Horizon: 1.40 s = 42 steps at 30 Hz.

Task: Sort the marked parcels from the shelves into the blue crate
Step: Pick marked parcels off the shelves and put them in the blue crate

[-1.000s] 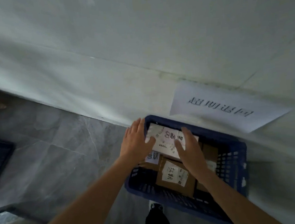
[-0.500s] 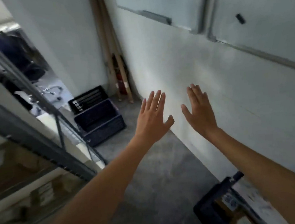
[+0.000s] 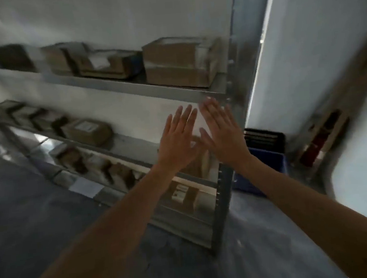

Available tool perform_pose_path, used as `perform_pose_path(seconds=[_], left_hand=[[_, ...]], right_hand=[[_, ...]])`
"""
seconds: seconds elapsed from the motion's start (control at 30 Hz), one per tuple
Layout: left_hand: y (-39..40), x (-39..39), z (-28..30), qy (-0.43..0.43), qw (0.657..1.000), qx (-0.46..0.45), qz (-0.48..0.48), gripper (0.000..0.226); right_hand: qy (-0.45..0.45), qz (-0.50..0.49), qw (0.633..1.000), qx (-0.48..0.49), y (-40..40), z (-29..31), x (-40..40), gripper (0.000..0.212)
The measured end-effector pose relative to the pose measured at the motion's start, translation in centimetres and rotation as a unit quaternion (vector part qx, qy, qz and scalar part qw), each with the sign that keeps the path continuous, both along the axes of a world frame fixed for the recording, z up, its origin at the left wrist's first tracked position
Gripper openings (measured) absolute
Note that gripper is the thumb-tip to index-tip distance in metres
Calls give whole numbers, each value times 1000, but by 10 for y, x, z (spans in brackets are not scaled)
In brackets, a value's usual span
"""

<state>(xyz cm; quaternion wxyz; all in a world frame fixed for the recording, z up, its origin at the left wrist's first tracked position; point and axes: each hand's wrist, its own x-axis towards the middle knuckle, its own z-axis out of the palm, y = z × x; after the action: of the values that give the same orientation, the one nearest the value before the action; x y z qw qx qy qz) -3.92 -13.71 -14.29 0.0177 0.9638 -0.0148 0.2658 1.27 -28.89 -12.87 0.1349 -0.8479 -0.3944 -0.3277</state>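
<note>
A grey metal shelf unit (image 3: 129, 88) fills the left and middle of the blurred view, with several brown cardboard parcels on its levels. A large parcel (image 3: 178, 61) stands on the upper level and a labelled one (image 3: 86, 131) on the level below. My left hand (image 3: 178, 139) and my right hand (image 3: 222, 133) are raised side by side in front of the shelf's right end, fingers straight, holding nothing. A blue crate (image 3: 260, 169) stands on the floor behind the shelf's right post, partly hidden by my right forearm.
A dark crate (image 3: 264, 137) sits behind the blue one by the white wall (image 3: 316, 49). Wooden poles and a red object (image 3: 324, 139) lean in the right corner. Grey floor (image 3: 29, 218) spreads in front of the shelves.
The view has swung from the filled blue crate by the wall round to the shelves. Both hands left the parcels in that crate and now hang empty in the air.
</note>
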Motion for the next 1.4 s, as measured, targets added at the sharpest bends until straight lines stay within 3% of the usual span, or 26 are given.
perform_pose_path(seconds=[0.23,0.47,0.87,1.4], left_hand=[[139,-72,-17,25,974,-2,226,80],[234,-146,-28,11,929,-36,368,77],[429,-208,-31,40,907,-5,420,82],[650,-130,-71,95,889,-36,447,80]], right_hand=[[34,117,989,-87,148,-24,9,62],[64,158,967,-189,280,-35,-1,70],[127,208,954,-174,495,-63,-43,68],[148,257,938,-177,771,-109,6,64]])
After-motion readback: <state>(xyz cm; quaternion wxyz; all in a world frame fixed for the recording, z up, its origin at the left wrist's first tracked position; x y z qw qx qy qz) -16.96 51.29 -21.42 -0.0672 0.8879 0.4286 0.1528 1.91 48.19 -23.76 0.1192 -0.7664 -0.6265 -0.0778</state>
